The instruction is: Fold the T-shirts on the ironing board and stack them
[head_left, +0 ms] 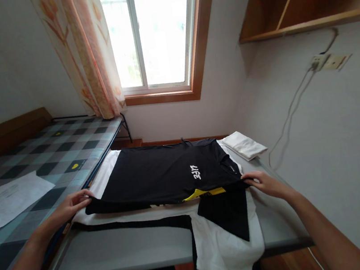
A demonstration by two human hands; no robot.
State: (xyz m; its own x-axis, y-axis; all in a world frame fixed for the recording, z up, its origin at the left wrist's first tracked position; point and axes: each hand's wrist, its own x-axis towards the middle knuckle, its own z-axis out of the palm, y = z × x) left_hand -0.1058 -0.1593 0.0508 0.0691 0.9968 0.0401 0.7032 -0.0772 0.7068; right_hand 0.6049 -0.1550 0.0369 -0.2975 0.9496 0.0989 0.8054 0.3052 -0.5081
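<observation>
A black T-shirt (pixel 158 170) with white "LIFE" lettering and a yellow printed patch lies across the table, its near side lifted and folded inward. My left hand (pixel 77 202) pinches the shirt's hem corner at the left. At the collar end, my right hand (pixel 264 183) pinches the near shoulder edge. Beneath the black shirt is a white garment (pixel 223 241), whose sleeve hangs over the table's front edge with the black sleeve lying on it. A folded white cloth (pixel 244 144) rests at the table's far right corner.
The grey table (pixel 126 251) stands against the right wall. To the left is a bed (pixel 75 137) with a checked mattress and paper sheets (pixel 16 197). A plugged cable (pixel 288 121) runs down the wall beneath a wooden shelf (pixel 312 22). A curtained window (pixel 164 29) is ahead.
</observation>
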